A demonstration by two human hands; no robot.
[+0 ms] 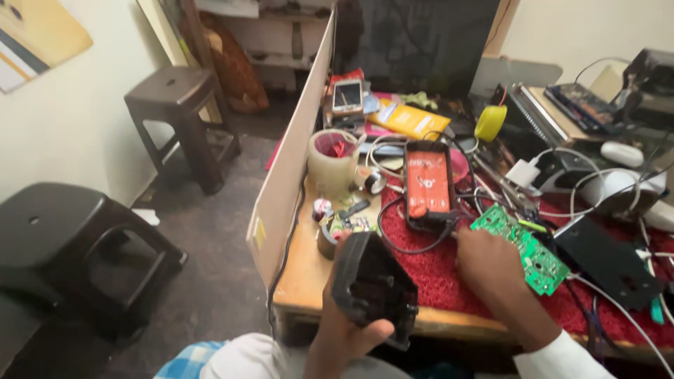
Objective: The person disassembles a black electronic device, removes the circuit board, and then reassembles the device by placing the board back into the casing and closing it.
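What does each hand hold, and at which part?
The left hand grips a black plastic casing by its lower end. The right hand holds nothing visible; it rests on the red mat.

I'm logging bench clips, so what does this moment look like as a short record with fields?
setting: cluttered wooden workbench with a red mat
left hand: left hand has a grip on a black plastic casing, raised over the bench's near edge
right hand: right hand rests on the mat, between the phone and the green circuit board
phone: lit red screen, lying flat, black cable looped at its near end
nearby: tape roll, white charger
floor: two dark stools
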